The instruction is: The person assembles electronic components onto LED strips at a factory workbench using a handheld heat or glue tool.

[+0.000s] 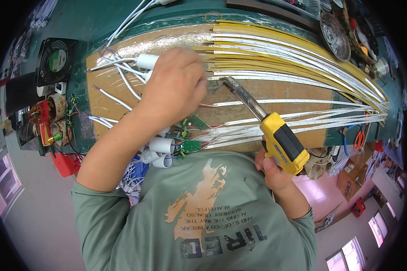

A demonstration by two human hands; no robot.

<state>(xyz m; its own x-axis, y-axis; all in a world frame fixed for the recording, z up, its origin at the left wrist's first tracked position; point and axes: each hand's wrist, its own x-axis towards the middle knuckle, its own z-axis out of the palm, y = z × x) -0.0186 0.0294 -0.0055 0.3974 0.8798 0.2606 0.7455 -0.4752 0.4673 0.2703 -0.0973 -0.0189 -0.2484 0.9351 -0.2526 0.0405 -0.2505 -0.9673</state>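
My left hand (176, 86) is closed over the near ends of a bundle of LED strips (276, 61), its fingertips and whatever they pinch hidden. A white plastic end cap (147, 61) with a white cable shows beside its knuckles. My right hand (276, 174) grips the yellow-and-black handle of a soldering gun (282, 140). The gun's metal tip points up and left, right at a white strip's end; I cannot tell whether they touch. Closer to my body, several white strips (267, 124) are wired to small green circuit boards (191, 145) beside white caps (161, 144).
A brown board (111, 86) lies on the green table under the work. On the left stands a black fan (56, 63); at the far right are a round metal dish (334, 38) and orange-handled scissors (359, 140). White cables (131, 20) trail across the back left.
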